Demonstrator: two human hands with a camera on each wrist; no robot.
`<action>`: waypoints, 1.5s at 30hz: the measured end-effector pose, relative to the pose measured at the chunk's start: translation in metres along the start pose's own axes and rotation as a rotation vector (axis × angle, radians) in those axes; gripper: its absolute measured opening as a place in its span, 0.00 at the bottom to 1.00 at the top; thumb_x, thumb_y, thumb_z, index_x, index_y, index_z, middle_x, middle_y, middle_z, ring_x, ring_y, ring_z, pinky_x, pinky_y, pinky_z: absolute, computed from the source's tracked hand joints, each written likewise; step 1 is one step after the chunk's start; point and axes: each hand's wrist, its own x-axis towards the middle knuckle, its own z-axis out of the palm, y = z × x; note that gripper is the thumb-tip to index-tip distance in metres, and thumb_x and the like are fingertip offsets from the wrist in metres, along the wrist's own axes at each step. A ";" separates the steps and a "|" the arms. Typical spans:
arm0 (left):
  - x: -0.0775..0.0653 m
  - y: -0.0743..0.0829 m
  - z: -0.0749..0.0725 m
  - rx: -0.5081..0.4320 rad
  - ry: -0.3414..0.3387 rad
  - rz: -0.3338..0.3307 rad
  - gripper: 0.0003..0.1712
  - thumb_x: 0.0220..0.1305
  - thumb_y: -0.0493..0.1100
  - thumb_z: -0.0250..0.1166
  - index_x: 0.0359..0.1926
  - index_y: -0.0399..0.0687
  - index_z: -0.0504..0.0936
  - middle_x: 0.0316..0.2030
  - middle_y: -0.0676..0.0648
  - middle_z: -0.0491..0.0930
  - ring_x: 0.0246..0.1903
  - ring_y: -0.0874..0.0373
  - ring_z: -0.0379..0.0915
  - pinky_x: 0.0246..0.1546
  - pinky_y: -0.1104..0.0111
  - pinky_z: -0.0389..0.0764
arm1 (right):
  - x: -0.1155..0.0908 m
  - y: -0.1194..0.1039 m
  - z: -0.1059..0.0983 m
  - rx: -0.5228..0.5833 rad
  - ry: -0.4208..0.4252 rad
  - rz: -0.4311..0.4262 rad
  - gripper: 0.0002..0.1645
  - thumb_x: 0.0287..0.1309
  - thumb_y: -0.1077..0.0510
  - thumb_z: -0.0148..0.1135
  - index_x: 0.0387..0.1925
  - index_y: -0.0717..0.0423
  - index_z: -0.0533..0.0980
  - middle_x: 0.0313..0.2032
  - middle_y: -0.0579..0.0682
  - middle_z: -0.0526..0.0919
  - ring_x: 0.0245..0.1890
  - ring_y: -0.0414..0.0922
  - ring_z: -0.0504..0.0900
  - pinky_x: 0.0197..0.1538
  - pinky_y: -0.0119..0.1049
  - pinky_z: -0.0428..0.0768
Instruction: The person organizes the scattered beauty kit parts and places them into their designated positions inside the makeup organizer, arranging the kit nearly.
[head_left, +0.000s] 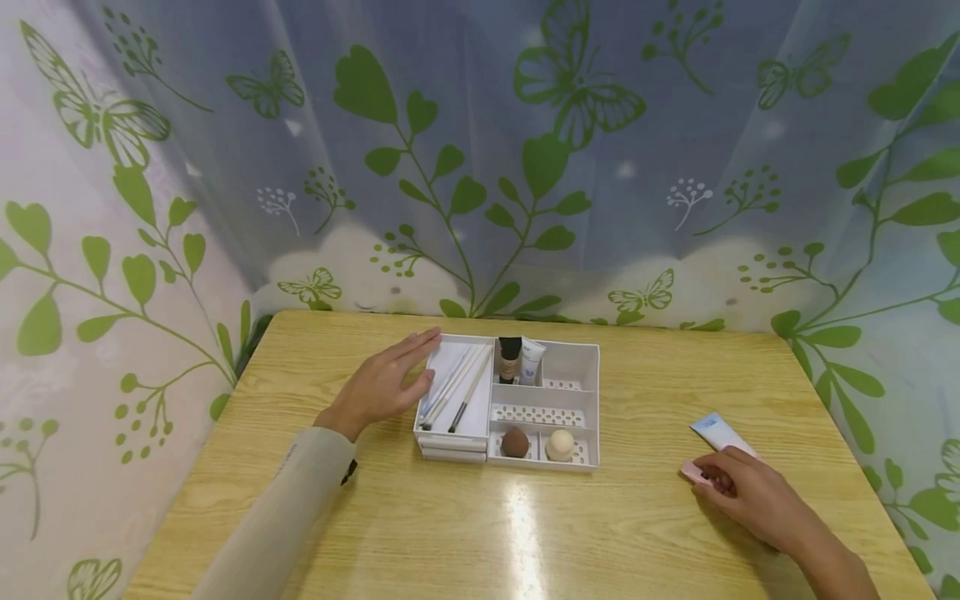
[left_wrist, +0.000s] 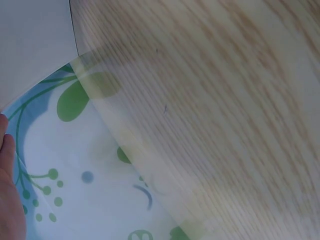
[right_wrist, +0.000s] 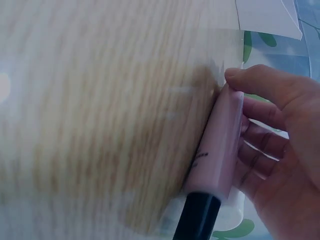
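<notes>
My left hand [head_left: 381, 385] rests along the left side of a white organizer box [head_left: 545, 469], its fingers stretched toward the far corner. In the left wrist view only the edge of the hand [left_wrist: 9, 187] shows. Over at the right of the table, my right hand [head_left: 765, 502] grips a pink tube [head_left: 694, 473]. The right wrist view shows this pink cosmetic tube [right_wrist: 218, 145] with a black cap [right_wrist: 197, 218]; thumb and fingers pinch its flat end, close over the table. Just behind the hand lies a light blue and white tube [head_left: 722, 432].
Brushes [head_left: 459, 387] lie in the box's left tray. Other compartments hold a black-capped bottle [head_left: 509, 362], a white tube [head_left: 531, 360], a brown sponge [head_left: 514, 442] and a cream sponge [head_left: 560, 446]. A patterned curtain [head_left: 480, 167] hangs behind the wooden table [head_left: 420, 533].
</notes>
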 end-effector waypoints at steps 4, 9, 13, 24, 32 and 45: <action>0.000 -0.001 0.000 -0.004 -0.003 -0.004 0.34 0.80 0.49 0.59 0.80 0.42 0.71 0.82 0.46 0.67 0.78 0.45 0.69 0.76 0.48 0.75 | 0.000 0.000 0.002 0.038 -0.010 0.002 0.15 0.58 0.58 0.82 0.46 0.53 0.88 0.37 0.34 0.80 0.33 0.23 0.70 0.33 0.29 0.76; 0.000 -0.001 0.000 -0.004 -0.005 -0.007 0.34 0.80 0.49 0.59 0.80 0.42 0.71 0.82 0.46 0.67 0.78 0.44 0.69 0.76 0.47 0.75 | -0.001 -0.002 0.004 0.089 -0.017 0.015 0.14 0.58 0.62 0.80 0.44 0.54 0.86 0.38 0.36 0.80 0.33 0.23 0.71 0.33 0.28 0.77; -0.001 0.001 0.000 -0.005 -0.010 -0.015 0.34 0.80 0.49 0.58 0.81 0.43 0.70 0.82 0.46 0.67 0.78 0.44 0.68 0.76 0.47 0.74 | -0.001 -0.004 0.005 0.119 0.012 0.001 0.13 0.58 0.64 0.79 0.44 0.52 0.86 0.38 0.36 0.80 0.34 0.24 0.72 0.34 0.27 0.76; 0.000 0.000 0.001 -0.012 -0.033 -0.038 0.34 0.81 0.50 0.57 0.82 0.45 0.69 0.83 0.47 0.65 0.80 0.44 0.67 0.78 0.47 0.72 | 0.002 -0.010 -0.002 0.095 -0.158 0.125 0.15 0.67 0.53 0.77 0.49 0.54 0.83 0.34 0.37 0.76 0.32 0.28 0.68 0.34 0.29 0.70; 0.000 0.001 0.000 -0.008 -0.029 -0.035 0.34 0.81 0.50 0.57 0.82 0.44 0.69 0.83 0.46 0.66 0.79 0.44 0.67 0.77 0.47 0.73 | 0.004 -0.010 -0.006 0.125 -0.065 0.061 0.18 0.59 0.60 0.81 0.48 0.59 0.83 0.37 0.40 0.79 0.34 0.26 0.72 0.34 0.30 0.77; 0.000 0.000 0.001 -0.013 -0.030 -0.039 0.34 0.81 0.51 0.57 0.81 0.44 0.69 0.83 0.47 0.65 0.80 0.44 0.67 0.78 0.47 0.72 | 0.031 -0.026 -0.022 0.272 -0.067 0.065 0.17 0.72 0.61 0.71 0.58 0.61 0.81 0.45 0.46 0.89 0.40 0.28 0.83 0.41 0.31 0.87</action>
